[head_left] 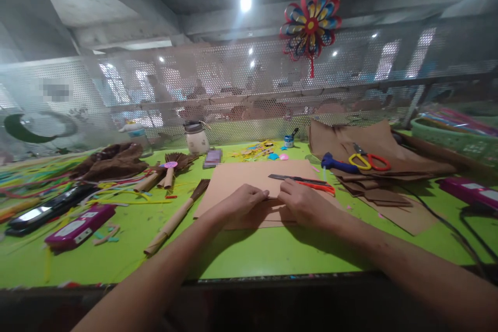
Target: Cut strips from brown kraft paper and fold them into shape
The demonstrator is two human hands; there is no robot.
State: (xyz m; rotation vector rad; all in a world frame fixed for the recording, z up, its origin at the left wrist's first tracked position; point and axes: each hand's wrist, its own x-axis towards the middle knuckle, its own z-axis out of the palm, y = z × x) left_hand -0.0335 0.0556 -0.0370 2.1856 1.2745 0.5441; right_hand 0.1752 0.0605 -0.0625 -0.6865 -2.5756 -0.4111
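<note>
A flat brown paper sheet (229, 176) lies on the green table. Over its front part, my left hand (246, 201) is closed, pinching the edge of a folded brown paper strip (274, 201). Close to its right, my right hand (299, 199) pinches the same strip, with its fingers pressed together. Just behind my right hand rest a dark-bladed tool (282, 177) and red-orange handles (319, 187). To the left lies a rolled paper tube (171, 225) with a fringed end.
Brown paper sheets (392, 150) are stacked at the right, with yellow-and-red scissors (368, 161) and a blue glue gun (338, 164) on them. Purple boxes (81, 225) lie at both sides. A jar (196, 137) stands behind; a cable (436, 218) crosses the right side.
</note>
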